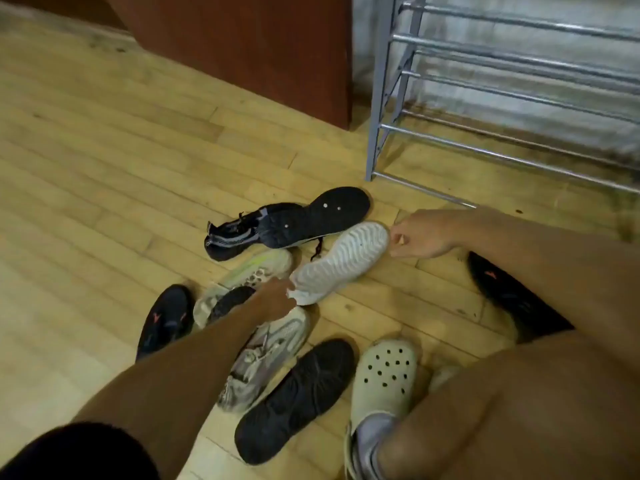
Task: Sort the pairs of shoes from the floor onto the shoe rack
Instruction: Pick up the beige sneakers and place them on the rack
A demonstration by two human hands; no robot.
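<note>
Several shoes lie scattered on the wooden floor (104,209). A white-soled shoe (341,261) lies sole-up in the middle. My left hand (277,301) pinches its heel end. My right hand (420,237) hovers at its toe end with fingers apart, touching or just short of it. Behind it lies a black sneaker (311,216) sole-up on its mate (232,233). The metal shoe rack (502,98) stands at the back right with bare rails.
A grey sneaker pair (263,362) lies under my left forearm. Dark slip-ons sit at the left (166,320), bottom centre (298,396) and right (505,296). I wear a pale clog (384,375). A brown cabinet (259,46) stands left of the rack.
</note>
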